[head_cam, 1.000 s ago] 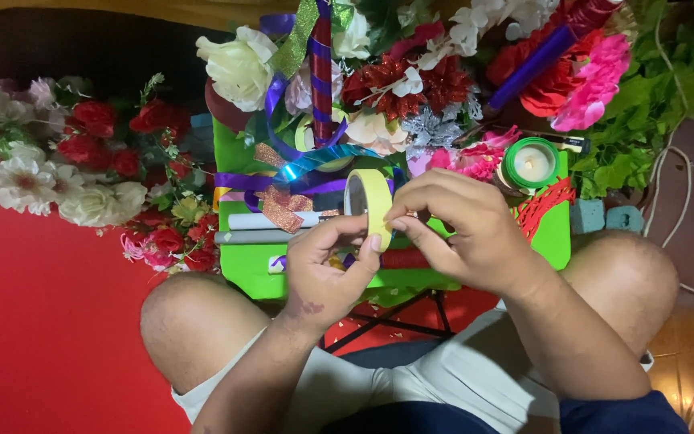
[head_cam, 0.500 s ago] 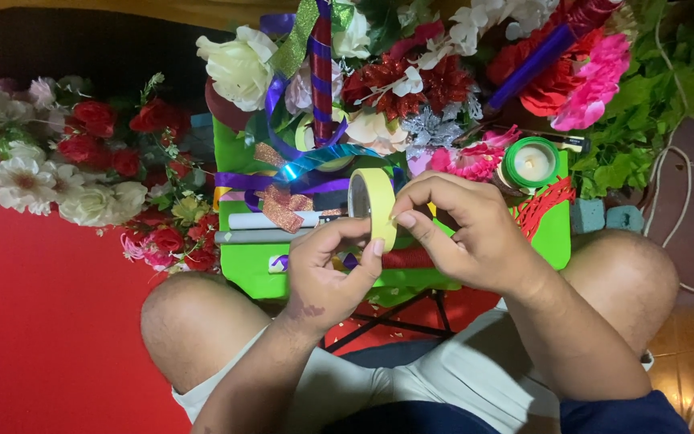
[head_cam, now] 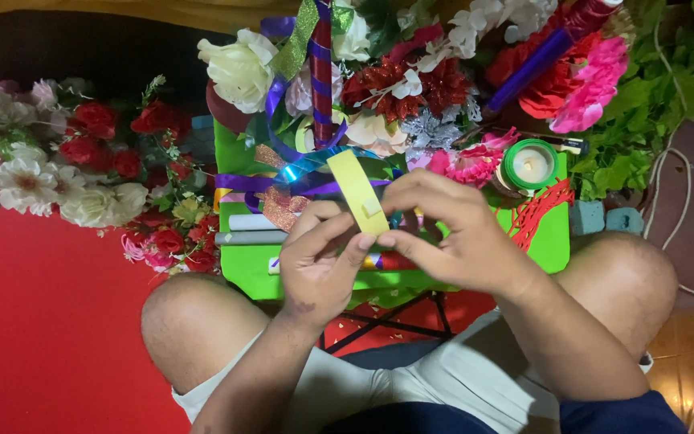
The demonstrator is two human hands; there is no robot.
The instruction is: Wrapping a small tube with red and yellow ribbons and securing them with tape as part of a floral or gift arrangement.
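Note:
A yellow roll of tape [head_cam: 353,186] stands on edge between both hands, above a green board [head_cam: 552,241] resting over my knees. My left hand [head_cam: 319,261] grips the roll from below, thumb pressed on its face. My right hand [head_cam: 451,233] closes on the roll from the right, fingertips pinching at a small loose tab on the tape's surface. Both hands touch each other at the fingertips.
Artificial flowers lie around: a red and white bunch [head_cam: 74,165] at left, a mixed bouquet with ribbons [head_cam: 379,88] ahead, green leaves [head_cam: 668,96] at right. A green tape roll [head_cam: 530,165], grey sticks [head_cam: 251,229] and red cut paper [head_cam: 540,210] sit on the board. A red mat [head_cam: 34,321] covers the floor.
The right hand's fingers have shifted down onto the face of the yellow roll and now pinch a small tab there. The left hand holds the roll in much the same place.

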